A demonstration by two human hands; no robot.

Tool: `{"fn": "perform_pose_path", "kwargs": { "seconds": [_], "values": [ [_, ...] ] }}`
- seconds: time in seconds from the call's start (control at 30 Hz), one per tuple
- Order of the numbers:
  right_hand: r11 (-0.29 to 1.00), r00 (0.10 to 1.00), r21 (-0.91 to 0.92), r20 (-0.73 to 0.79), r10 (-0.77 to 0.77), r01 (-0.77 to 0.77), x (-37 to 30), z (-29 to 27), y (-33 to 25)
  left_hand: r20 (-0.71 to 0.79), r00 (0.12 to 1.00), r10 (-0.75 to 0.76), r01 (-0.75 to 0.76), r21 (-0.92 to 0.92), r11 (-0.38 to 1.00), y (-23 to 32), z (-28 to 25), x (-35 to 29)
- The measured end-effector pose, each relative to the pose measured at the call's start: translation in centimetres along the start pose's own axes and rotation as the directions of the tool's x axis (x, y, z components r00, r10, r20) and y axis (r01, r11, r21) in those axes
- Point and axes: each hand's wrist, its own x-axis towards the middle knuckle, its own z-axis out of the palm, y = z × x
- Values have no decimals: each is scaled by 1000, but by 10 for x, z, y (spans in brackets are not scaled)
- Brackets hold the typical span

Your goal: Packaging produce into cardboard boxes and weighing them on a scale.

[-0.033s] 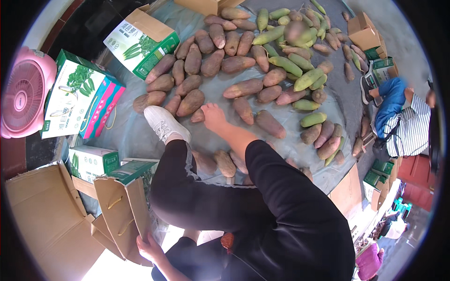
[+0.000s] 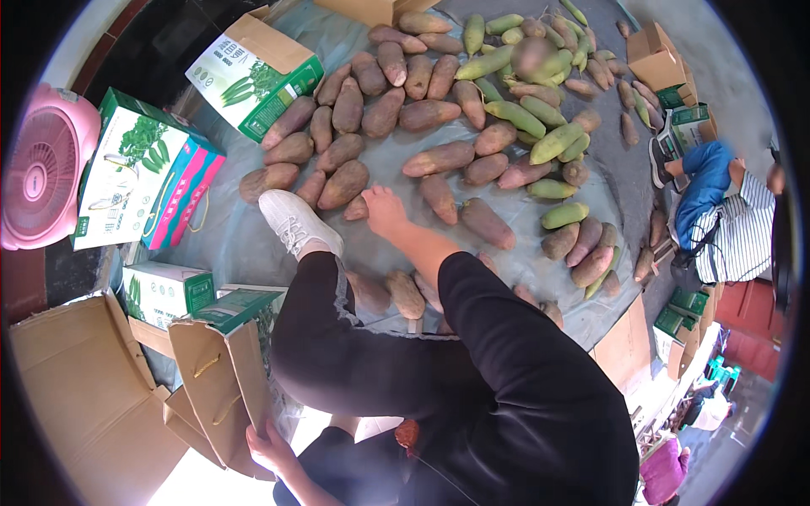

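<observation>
My right hand [image 2: 386, 212] reaches out over the sheet, its fingers closed on the end of a small reddish-brown root vegetable [image 2: 355, 209]. Beside it, close to my white shoe [image 2: 295, 223], lies a larger root [image 2: 343, 185] of the same kind. Low on the left, my left hand [image 2: 272, 451] grips the edge of an open cardboard box [image 2: 245, 375] with yellow cord handles; part of its grip is hidden behind the panel. Many more reddish-brown roots [image 2: 384, 113] are spread beyond my hands, with long green radishes [image 2: 515, 118] heaped farther right.
Printed green-and-white cartons [image 2: 253, 80] stand at the far left, near a pink fan [image 2: 38, 169]. A large open carton [image 2: 80, 379] fills the lower left. Plastic sheeting [image 2: 228, 236] covers the ground. A person in a striped top [image 2: 734, 232] sits at the right, among more boxes [image 2: 662, 63].
</observation>
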Motion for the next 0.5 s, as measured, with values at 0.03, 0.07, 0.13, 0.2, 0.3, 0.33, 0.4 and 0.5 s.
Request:
{"fn": "perform_pose_path", "kwargs": {
  "seconds": [0.03, 0.07, 0.13, 0.2, 0.3, 0.33, 0.4, 0.5],
  "values": [
    [999, 999, -34, -19, 30, -31, 0, 7, -1, 4, 1000, -7, 7, 1, 1000, 0, 0, 0],
    [996, 997, -69, -41, 61, -63, 1, 11, -1, 10, 1000, -6, 6, 2, 1000, -1, 0, 1],
    [984, 992, -140, 36, 118, -112, 7, 13, -8, 22, 1000, -12, 12, -12, 1000, -5, -2, 0],
    [965, 979, -214, 105, 176, -150, 11, 14, -8, 4, 1000, 1, -1, 5, 1000, -4, -1, 0],
    [972, 973, -130, 97, 211, -198, 16, 17, -7, -18, 1000, 16, -15, 1, 1000, 2, -3, 1],
    [968, 966, -123, 116, 233, -218, 16, 18, -9, -22, 1000, 12, -12, -13, 1000, 3, -4, 1],
    [955, 944, -76, 149, 294, -285, 14, 18, -9, -22, 999, -25, 25, -7, 1000, 5, -6, 2],
    [925, 899, 82, 284, 334, -370, -4, 15, 3, 68, 992, -108, 108, -2, 994, 19, -17, 6]
  ]
}}
